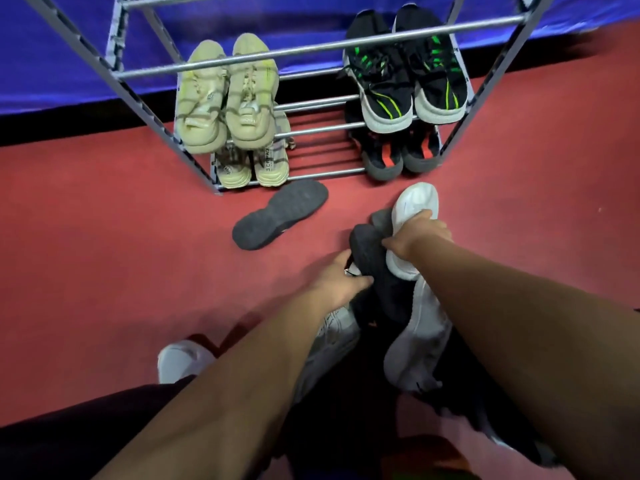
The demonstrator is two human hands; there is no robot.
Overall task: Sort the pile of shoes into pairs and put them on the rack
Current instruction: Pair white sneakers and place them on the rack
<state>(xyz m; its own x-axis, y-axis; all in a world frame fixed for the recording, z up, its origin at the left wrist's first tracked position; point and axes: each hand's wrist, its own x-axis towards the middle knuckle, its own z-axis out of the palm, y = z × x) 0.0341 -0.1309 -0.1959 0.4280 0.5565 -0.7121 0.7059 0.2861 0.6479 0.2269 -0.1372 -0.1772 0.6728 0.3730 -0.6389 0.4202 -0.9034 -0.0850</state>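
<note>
Red floor [104,271], blue backdrop [52,64] above black strip [69,124].

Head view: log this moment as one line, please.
rack: partly filled | right hand: grips white shoe | left hand: grips black shoe in pile | overturned shoe: sole-up before rack

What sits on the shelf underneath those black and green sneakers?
A dark grey pair with orange-red patches stands just below. Only their near ends show; the rest is covered by the black and green sneakers above.
</note>
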